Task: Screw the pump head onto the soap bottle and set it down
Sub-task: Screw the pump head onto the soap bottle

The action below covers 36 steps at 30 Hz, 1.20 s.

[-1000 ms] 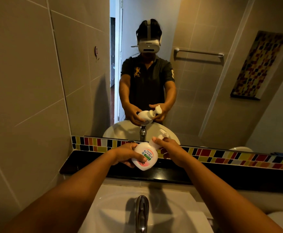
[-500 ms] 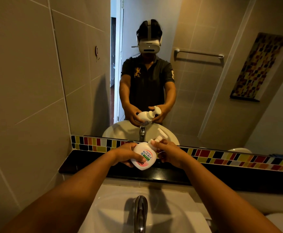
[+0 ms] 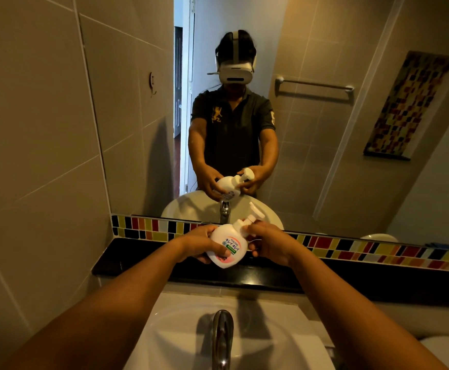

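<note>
While held in mid-air at frame centre, above the black ledge (image 3: 143, 252), the soap bottle (image 3: 227, 248) lies tilted, base toward the camera, neck up and to the right. Item: white, rounded, glossy plastic, printed label with pink at the base. Pump head (image 3: 252, 216): white, nozzle angled to the upper right, seated at the neck. Left hand (image 3: 200, 244): wrapped around the bottle's left flank, thumb across the label. Right hand (image 3: 271, 243): fingers pinched on the pump collar, just right of the bottle. Surroundings: multicoloured mosaic tile strip (image 3: 351, 248), mirror (image 3: 324, 156) above, white basin (image 3: 170, 340) and chrome tap (image 3: 222, 340) at lower centre.
</note>
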{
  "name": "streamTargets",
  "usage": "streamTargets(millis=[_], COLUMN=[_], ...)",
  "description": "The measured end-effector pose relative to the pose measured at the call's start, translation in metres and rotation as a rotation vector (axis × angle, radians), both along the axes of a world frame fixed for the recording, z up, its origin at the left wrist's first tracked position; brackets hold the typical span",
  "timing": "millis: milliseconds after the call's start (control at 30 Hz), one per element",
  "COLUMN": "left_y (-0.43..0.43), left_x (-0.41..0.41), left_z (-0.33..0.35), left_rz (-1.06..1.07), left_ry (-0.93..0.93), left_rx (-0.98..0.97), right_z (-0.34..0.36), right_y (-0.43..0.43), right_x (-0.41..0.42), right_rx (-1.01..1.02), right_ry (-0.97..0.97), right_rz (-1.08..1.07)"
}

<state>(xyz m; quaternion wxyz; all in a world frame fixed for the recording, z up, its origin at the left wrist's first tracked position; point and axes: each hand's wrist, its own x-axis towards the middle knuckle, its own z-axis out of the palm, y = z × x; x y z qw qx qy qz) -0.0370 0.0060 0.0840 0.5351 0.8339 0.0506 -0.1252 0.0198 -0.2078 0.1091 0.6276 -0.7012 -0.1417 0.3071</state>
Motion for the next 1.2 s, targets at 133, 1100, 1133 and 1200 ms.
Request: streamTargets(millis=[133,1100,1133,1200], left_y=[-0.001,-0.006,-0.005,-0.004], left_x=[0.0,0.001,0.001,0.0], left_z=[0.001,0.002,0.003,0.003], left_rz=[-0.012,0.0,0.003,0.011], left_ry=[-0.005,-0.006,-0.008,-0.009], left_rx=[0.009,0.023,0.024,0.023], right_z=[-0.005,-0.011,-0.01,-0.009], right_y=[-0.001,0.0,-0.001,-0.004], right_x=[0.004,0.005,0.006,0.006], right_rx=[0.003,0.036,0.052,0.066], right_ry=[0.03,0.006,0.019,0.037], right_rz=[-0.048,-0.064,-0.041,-0.024])
